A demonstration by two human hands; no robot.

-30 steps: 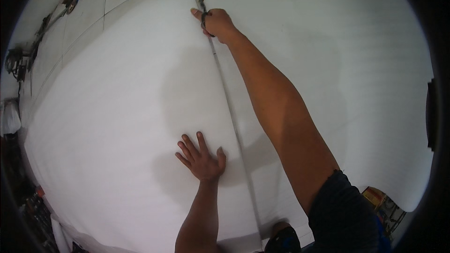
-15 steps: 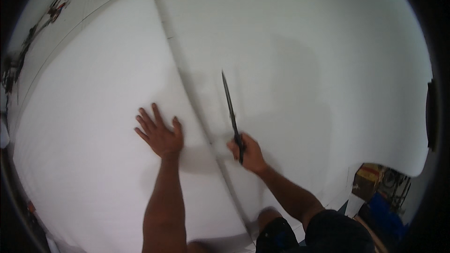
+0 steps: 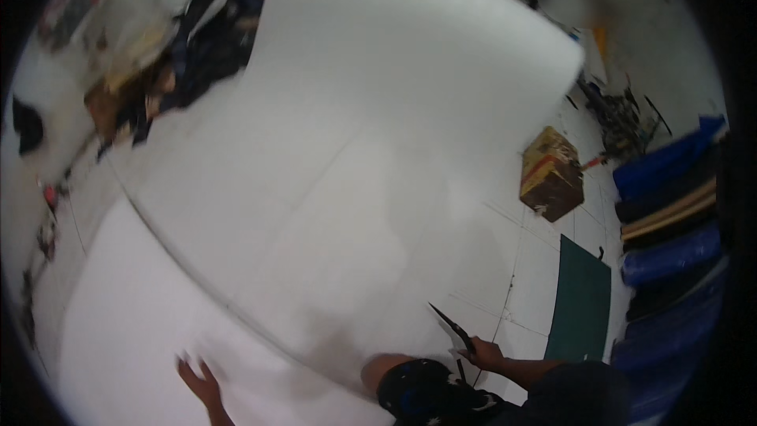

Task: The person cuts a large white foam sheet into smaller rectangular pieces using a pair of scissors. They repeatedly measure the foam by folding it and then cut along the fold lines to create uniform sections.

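Your right hand (image 3: pixel 482 353) is closed in a fist around the handle of a long dark-bladed knife (image 3: pixel 451 326), low over the white tiled floor (image 3: pixel 544 268) near its lower right part, just beside the right edge of the large white foam sheet (image 3: pixel 331 189). The blade's long axis runs on a diagonal: the tip points up and to the left, toward the sheet, and the handle end sits down and to the right inside your grip. The blade is clear of the foam, with bare floor showing behind it.

Your left hand (image 3: pixel 199 383) lies flat on the narrower white foam strip (image 3: pixel 118 323) near the lower left, fingers spread, though blur hides the fingertips. A thin dark seam separates this strip from the large sheet.

The one container in sight is a brown and yellow cardboard box (image 3: pixel 552 173) standing on the floor off the sheet's right edge; its flaps are shut, so you cannot tell its contents. Below it lies a flat dark green rectangular mat (image 3: pixel 582 308), and blue rolls of material (image 3: pixel 670 252) are stacked along the right side.
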